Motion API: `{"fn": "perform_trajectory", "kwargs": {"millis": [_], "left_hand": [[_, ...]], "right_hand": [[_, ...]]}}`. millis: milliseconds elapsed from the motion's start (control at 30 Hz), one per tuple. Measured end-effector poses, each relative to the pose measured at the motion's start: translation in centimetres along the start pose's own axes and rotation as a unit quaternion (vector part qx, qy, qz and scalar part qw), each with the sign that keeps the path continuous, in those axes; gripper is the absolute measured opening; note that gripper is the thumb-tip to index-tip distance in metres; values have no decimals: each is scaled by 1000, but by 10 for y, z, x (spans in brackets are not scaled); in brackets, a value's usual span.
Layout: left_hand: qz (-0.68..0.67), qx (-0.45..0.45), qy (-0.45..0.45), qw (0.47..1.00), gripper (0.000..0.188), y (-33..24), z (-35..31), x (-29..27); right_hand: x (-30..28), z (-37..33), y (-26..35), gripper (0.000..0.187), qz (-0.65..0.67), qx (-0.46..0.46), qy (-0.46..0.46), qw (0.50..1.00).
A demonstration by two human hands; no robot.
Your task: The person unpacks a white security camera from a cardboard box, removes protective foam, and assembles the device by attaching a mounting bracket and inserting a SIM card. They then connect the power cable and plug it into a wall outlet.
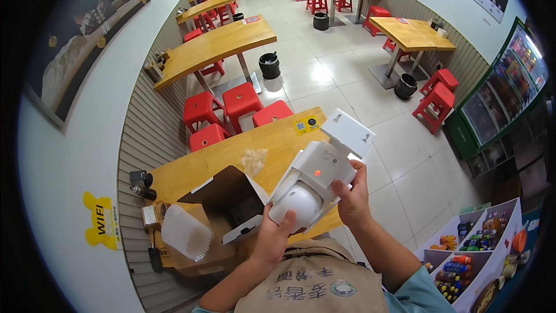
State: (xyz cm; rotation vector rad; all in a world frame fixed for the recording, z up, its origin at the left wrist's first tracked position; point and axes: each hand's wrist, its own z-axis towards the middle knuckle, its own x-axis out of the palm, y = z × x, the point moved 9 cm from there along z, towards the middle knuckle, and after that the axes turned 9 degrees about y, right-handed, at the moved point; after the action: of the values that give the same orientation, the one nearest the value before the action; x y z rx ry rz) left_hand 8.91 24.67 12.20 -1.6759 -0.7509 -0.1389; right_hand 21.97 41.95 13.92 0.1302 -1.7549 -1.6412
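Note:
Held up over the near wooden table [191,175] is a white security camera [333,165] with a rounded head, side antennas and a flat mounting bracket with keyhole slots. An orange-red spot shows on its body. My left hand [272,235] is closed round the rounded head at the lower end, thumb on top. My right hand [352,198] grips the body's right side, its thumb pressed on the casing. Fingers beneath the camera are hidden. Left of my hands stands an opened cardboard box [229,203], dark inside. A translucent padded plastic sleeve [186,233] leans beside it.
Crumpled clear plastic [253,161] and a yellow sticker [307,124] are on the table. Condiment containers [142,185] line the wall side. Red stools [242,104] stand beyond. A drinks rack [475,243] is at the lower right, a glass-door fridge [504,93] further back.

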Motion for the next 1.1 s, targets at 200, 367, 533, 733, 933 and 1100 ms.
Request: {"fn": "perform_trajectory", "kwargs": {"millis": [200,367,533,733,933,1100], "left_hand": [[85,82,5,993,55,-33,-22,16],[198,133,-47,970,53,-52,-33,27],[424,313,59,848,48,-100,-63,80],[367,419,169,813,25,-106,-77,97],[362,388,109,840,19,-106,-72,72],[365,314,26,876,32,-111,-48,61]], "right_hand": [[2,6,-26,71,226,48,3,973],[12,3,-29,77,222,41,34,974],[34,-3,-46,72,397,148,112,899],[79,-22,-60,59,491,272,96,822],[92,-29,-54,65,518,300,117,792],[101,-39,-45,65,479,270,110,828]]}}
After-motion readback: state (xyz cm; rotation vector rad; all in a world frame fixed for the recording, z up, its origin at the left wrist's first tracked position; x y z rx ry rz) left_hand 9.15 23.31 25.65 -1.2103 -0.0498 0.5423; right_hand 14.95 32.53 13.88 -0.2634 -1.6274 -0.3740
